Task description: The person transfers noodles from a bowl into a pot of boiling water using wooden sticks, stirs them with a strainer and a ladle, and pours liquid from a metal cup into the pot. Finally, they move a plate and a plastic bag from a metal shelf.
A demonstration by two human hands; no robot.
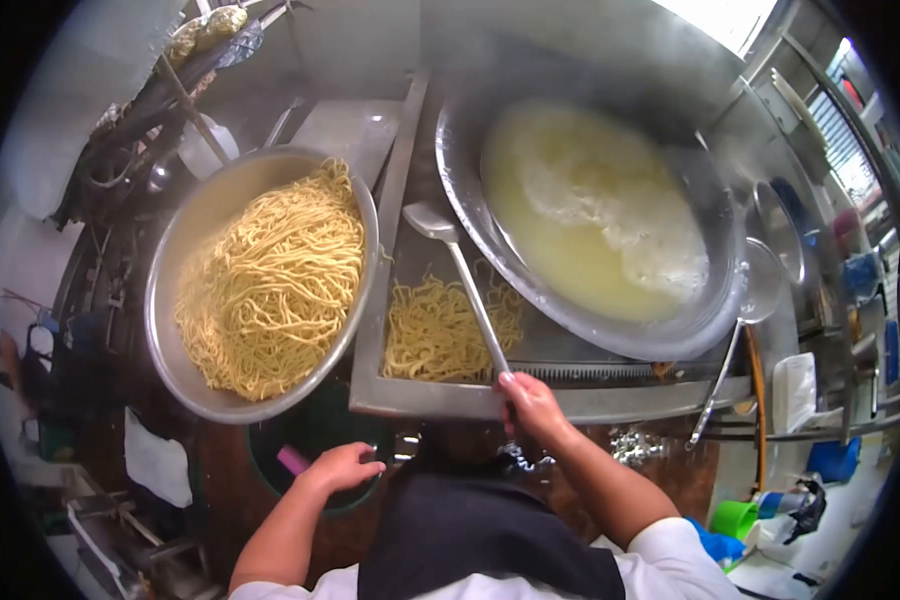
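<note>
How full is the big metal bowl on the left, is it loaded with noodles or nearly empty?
Loaded. The metal bowl holds a heap of yellow noodles covering most of its inside, leaving only the upper-left wall bare.

No readable txt, labels, nos. or signs anywhere in view

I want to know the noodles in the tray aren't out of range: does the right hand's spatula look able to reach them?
Probably yes. The right hand grips the spatula handle, and its shaft already passes right beside the noodle pile in the tray, with nothing blocking.
</note>
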